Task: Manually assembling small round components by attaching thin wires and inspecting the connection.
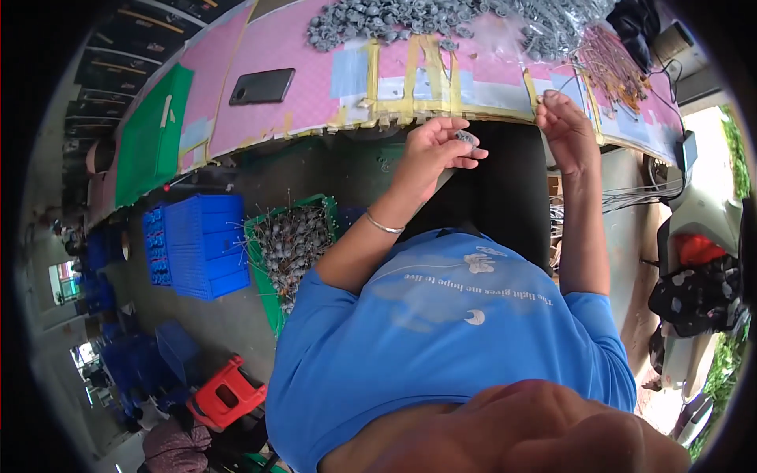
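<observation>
My left hand (pixel 441 154) is closed round a small grey moulded part (pixel 466 139), held between thumb and fingers just off the table's near edge. To its right, my right hand (pixel 566 130) is raised at the same edge, thumb and fingertips pinched together. Whatever lies in that pinch is too small to make out. A large heap of similar grey parts (pixel 371 22) covers the far side of the pink table (pixel 315 87). Thin wires with brownish ends lie in a bundle (pixel 615 67) at the far right, beyond my right hand.
On the table's left are a black phone (pixel 262 87) and a green box (pixel 154 138). Below stand a green tray (pixel 276 311) of grey parts with wires and blue crates (pixel 206 248). A red stool (pixel 229 392) is at lower left, near another person (pixel 177 448). Cables hang at right.
</observation>
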A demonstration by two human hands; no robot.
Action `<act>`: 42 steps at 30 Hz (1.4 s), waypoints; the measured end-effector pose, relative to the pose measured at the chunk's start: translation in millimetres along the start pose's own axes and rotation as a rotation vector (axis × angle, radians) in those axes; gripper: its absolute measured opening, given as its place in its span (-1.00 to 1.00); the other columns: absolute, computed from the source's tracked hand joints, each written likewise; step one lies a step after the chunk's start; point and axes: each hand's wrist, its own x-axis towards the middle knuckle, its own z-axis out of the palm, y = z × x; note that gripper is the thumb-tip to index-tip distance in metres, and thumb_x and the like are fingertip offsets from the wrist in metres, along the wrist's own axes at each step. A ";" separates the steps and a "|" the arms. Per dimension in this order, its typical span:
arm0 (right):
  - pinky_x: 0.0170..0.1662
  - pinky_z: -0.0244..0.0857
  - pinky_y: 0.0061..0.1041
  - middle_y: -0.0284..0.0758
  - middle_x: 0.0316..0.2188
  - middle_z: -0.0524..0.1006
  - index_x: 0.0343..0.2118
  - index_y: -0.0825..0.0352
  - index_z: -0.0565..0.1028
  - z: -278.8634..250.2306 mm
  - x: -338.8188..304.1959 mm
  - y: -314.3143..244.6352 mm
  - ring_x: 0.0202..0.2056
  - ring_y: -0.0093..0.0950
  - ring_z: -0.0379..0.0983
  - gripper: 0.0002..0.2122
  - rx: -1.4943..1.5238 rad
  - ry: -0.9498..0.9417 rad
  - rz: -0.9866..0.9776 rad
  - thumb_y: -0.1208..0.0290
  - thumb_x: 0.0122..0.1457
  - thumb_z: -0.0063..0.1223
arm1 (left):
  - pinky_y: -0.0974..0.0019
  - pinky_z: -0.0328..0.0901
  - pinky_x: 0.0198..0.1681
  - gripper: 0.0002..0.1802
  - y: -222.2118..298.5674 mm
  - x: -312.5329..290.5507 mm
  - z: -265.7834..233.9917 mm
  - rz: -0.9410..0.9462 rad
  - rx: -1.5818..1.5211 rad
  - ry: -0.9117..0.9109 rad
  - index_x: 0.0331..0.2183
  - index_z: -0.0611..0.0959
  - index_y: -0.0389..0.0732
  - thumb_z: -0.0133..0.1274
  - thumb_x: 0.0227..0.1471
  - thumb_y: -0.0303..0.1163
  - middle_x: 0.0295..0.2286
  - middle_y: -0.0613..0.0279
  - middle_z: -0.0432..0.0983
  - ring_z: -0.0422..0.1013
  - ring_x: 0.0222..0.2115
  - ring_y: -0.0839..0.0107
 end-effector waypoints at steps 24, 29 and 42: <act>-0.26 0.50 -0.56 -0.27 -0.33 0.58 -0.31 0.44 0.54 58.2 -72.8 61.3 -0.35 -0.52 0.56 -0.93 -0.442 -0.250 -0.029 0.68 0.14 0.10 | 0.34 0.55 -0.49 -0.71 21.1 4.6 2.9 0.094 -0.035 0.085 -0.17 0.54 -0.55 -0.08 0.08 -0.58 -0.35 -0.12 0.57 0.59 -0.48 0.18; -0.17 0.40 -0.61 -0.37 -0.30 0.58 -0.20 0.42 0.55 53.4 -51.9 67.1 -0.24 -0.58 0.49 -0.87 -0.932 -0.192 -0.410 0.54 0.21 0.09 | 0.35 0.53 -0.52 -0.72 21.7 -3.6 4.5 0.033 -0.014 0.002 -0.18 0.57 -0.52 -0.04 0.07 -0.56 -0.37 -0.11 0.59 0.58 -0.53 0.20; -0.01 0.36 -0.38 -0.13 -0.19 0.55 -0.27 0.43 0.54 59.5 -50.8 62.2 -0.10 -0.34 0.48 -0.86 -0.048 -0.356 -0.126 0.51 0.28 -0.04 | 0.34 0.52 -0.55 -0.76 17.0 -19.2 19.9 -0.023 0.059 -0.070 -0.24 0.61 -0.46 0.01 0.05 -0.52 -0.43 -0.08 0.60 0.56 -0.58 0.25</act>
